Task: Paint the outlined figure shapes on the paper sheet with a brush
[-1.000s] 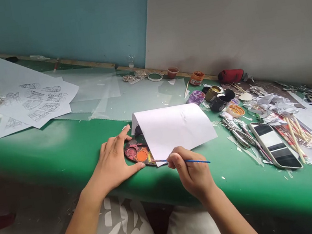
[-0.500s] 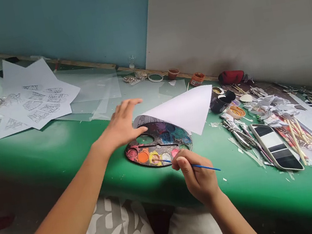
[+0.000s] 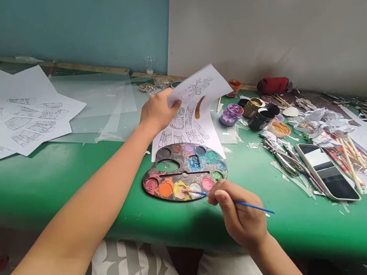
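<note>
My left hand pinches the far left part of a white sheet of paper printed with line-drawn patterned shapes, one of them coloured brown. Its far end is raised and curls over, while the near end lies behind and partly under a paint palette. That palette is dark, with a thumb hole and round wells of many colours. In my right hand is a thin blue-handled paintbrush, gripped like a pen. The bristles rest at the yellow-rimmed well near the palette's front edge.
Patterned white sheets overlap at left beside clear plastic sheets. To the right stand a purple paint jar and other pots. Pliers, a phone, wooden sticks and paper scraps lie farther right.
My left hand has moved away from the palette and taken hold of the paper, lifting its far end. The printed side and the purple jar now show. The brush stays at the yellow-rimmed well.
</note>
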